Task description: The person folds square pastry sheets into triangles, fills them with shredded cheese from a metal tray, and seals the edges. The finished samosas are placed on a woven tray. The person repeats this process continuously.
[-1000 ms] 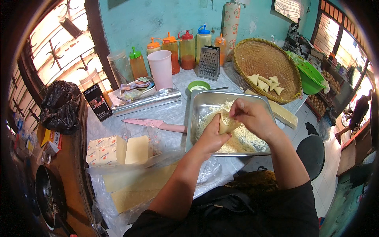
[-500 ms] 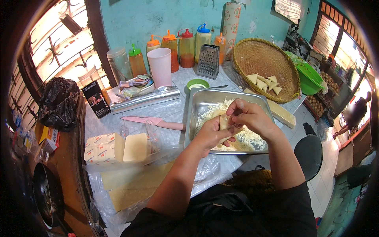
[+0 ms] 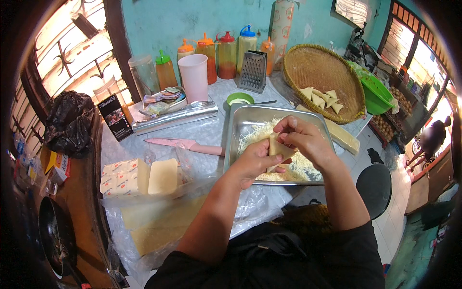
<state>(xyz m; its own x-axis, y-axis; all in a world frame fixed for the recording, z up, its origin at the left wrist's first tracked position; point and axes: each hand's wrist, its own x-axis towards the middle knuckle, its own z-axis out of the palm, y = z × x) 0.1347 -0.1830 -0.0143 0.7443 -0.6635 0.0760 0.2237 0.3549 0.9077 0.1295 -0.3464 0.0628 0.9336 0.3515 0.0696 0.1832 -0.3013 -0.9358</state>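
Observation:
Above a steel tray (image 3: 232, 139) holding shredded cheese (image 3: 308, 169), my left hand (image 3: 251, 164) grips a pale folded pastry triangle (image 3: 281, 150), thumb across its face. My right hand (image 3: 310, 144) has its fingers curled and pinched at the pastry's upper edge; exactly what the fingertips press is partly hidden. Finished-looking triangles (image 3: 320, 100) lie in a round woven tray (image 3: 322, 62) at the far right. Behind the steel tray is a small green bowl (image 3: 239, 98) of white paste, with a utensil handle beside it. Flat pastry sheets (image 3: 161, 219) lie at the near left, partly under clear plastic.
Left of the tray are a pink knife (image 3: 204, 148), a cheese block (image 3: 163, 177) and a wrapped block (image 3: 122, 178). A foil roll (image 3: 175, 118), pink cup (image 3: 195, 77), box grater (image 3: 252, 72) and several sauce bottles (image 3: 226, 58) stand behind. A long pale block (image 3: 342, 137) sits right of the tray.
The pastry has turned so that a broader triangular face shows between my hands. My right fingers have lifted slightly and opened a little around its upper edge.

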